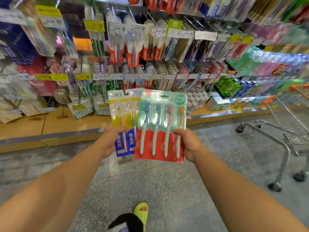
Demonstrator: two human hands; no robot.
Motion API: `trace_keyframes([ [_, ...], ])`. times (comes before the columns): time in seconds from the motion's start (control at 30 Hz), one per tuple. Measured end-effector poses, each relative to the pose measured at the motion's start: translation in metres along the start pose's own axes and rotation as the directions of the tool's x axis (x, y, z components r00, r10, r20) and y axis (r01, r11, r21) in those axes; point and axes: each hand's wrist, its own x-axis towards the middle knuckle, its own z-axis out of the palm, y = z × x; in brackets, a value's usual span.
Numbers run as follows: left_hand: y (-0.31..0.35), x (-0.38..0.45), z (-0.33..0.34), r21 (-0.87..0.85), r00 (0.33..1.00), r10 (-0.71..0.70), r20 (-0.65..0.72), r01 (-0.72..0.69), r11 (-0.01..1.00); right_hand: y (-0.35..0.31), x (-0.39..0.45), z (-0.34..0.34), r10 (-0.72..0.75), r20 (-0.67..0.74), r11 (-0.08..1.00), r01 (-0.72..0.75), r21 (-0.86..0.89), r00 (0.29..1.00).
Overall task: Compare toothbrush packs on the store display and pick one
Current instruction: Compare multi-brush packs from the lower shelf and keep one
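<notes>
Yellow slipper (pixel 141 212) on the floor nearest. Left hand (pixel 111 141) grips the yellow-and-blue pack (pixel 122 114); right hand (pixel 188 144) grips the red four-brush pack (pixel 158 131), overlapping it. Display (pixel 133 47) behind, cart (pixel 284 139) right.

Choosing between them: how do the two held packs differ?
The red pack in the right hand shows four brushes; the yellow pack in the left hand looks narrower and shows fewer. The red pack overlaps the yellow pack's right edge. Its base is red; the yellow pack's is blue. Both are upright blister packs.
</notes>
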Motion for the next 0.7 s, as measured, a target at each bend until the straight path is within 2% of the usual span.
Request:
trace_keyframes([
  [0.13,0.014,0.023,0.014,0.04,0.997,-0.003,-0.078,0.006,0.999,-0.018,0.032,-0.066,0.059,-0.134,0.998,-0.059,0.008,0.989],
  [0.4,0.008,0.051,0.051,0.067,0.989,-0.047,-0.139,0.056,0.996,-0.025,0.054,-0.171,0.112,-0.247,0.994,-0.104,0.046,0.963],
  [0.57,0.01,0.058,0.09,0.044,0.986,-0.053,-0.159,0.06,0.997,-0.026,0.071,-0.208,0.142,-0.222,0.989,-0.131,0.064,0.964],
  [0.7,0.004,0.057,0.147,-0.044,0.994,-0.067,-0.092,0.063,0.997,-0.031,0.095,-0.21,0.164,-0.104,0.982,-0.153,0.108,0.981],
])
